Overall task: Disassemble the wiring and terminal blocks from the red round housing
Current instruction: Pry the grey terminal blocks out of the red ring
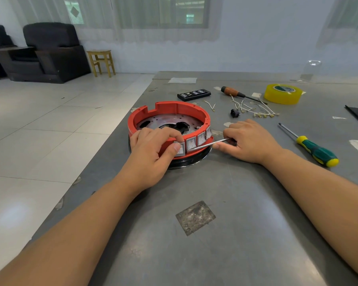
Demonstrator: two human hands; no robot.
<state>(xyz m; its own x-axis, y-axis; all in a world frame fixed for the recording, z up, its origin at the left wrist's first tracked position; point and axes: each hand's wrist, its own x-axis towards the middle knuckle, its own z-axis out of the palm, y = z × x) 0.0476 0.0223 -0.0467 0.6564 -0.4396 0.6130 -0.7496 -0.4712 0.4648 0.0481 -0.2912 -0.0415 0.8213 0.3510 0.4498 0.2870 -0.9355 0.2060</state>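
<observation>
The red round housing (175, 110) sits on a black base on the grey table. Several grey rocker switches (196, 141) line its near wall. My left hand (153, 149) rests on the near rim; its thumb and forefinger pinch the leftmost switch. My right hand (249, 141) grips a thin metal tool (207, 145), whose shaft lies across the switches toward my left thumb. Removed white wires with terminals (254, 109) and a small black part (235, 113) lie behind my right hand.
A green-and-yellow screwdriver (316, 150) lies to the right. A wooden-handled screwdriver (235, 93), a yellow tape roll (282, 93) and a black remote-like block (193, 94) lie at the back. The table's left edge (120, 129) runs close to the housing.
</observation>
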